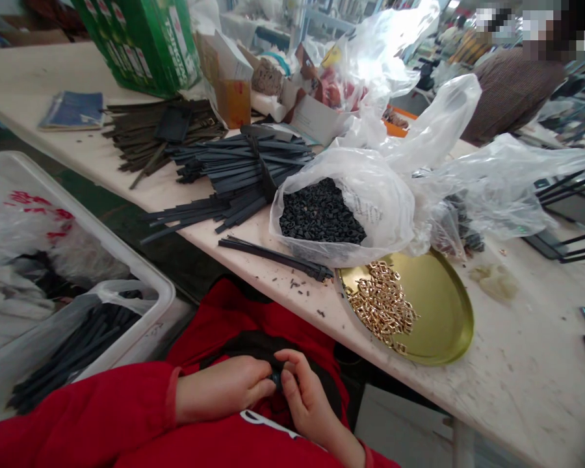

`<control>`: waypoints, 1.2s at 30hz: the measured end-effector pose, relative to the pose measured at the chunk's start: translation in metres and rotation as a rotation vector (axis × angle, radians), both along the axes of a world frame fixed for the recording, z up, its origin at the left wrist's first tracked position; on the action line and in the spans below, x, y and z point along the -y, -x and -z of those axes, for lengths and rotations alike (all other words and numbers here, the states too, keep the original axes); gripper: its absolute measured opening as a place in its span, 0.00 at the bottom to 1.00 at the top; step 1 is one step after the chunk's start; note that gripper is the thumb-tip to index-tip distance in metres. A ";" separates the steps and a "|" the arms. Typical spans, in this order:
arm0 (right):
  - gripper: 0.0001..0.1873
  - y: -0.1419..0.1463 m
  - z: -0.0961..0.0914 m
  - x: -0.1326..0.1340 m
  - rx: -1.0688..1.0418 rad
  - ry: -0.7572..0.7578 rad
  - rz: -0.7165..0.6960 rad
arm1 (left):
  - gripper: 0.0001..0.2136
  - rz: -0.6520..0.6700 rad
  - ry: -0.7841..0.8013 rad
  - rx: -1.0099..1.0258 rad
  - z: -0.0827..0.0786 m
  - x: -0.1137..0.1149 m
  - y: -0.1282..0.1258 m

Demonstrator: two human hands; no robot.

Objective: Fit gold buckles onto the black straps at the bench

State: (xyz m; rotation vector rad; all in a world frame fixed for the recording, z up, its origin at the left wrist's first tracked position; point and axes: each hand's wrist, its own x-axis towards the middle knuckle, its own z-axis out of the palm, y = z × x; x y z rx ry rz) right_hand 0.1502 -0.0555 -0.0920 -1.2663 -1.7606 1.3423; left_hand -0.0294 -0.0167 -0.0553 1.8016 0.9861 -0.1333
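Looking down through the head view, we are holding both hands close together over our lap (253, 315), just off the tabletop (531, 344). Between the fingertips a small dark piece (275, 379) is showing, mostly covered, so we are not managing to read its long axis. Our left hand (238, 390) is pinching it from the left, its grip closed down on it. Our right hand (307, 396) is meeting it from the other side, thumb and forefinger curling in with a narrow gap; whether that grip is bearing on the piece, we are not able to tell. Both hands are sitting about equally near it. Ahead, the thin bundle (273, 257) is lying along the tabletop's near edge, its long axis slanting from far left to near right, and its clumped end is pointing at the tray (443, 305). The buckles (383, 305) are heaping on the tray's left half, ahead and to the right, with our right hand being nearer. Behind the bundle, the bag (390, 208) of black loops (316, 211) is standing open.
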 end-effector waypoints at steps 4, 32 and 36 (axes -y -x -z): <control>0.13 0.000 -0.001 -0.001 0.055 -0.136 -0.073 | 0.14 0.031 -0.080 -0.058 0.010 0.008 -0.003; 0.17 0.005 0.005 0.003 0.285 -0.440 -0.026 | 0.12 0.019 -0.103 -0.065 0.012 0.010 -0.002; 0.18 0.007 0.012 0.004 0.258 -0.437 -0.063 | 0.12 -0.003 -0.026 -0.012 0.021 0.017 -0.005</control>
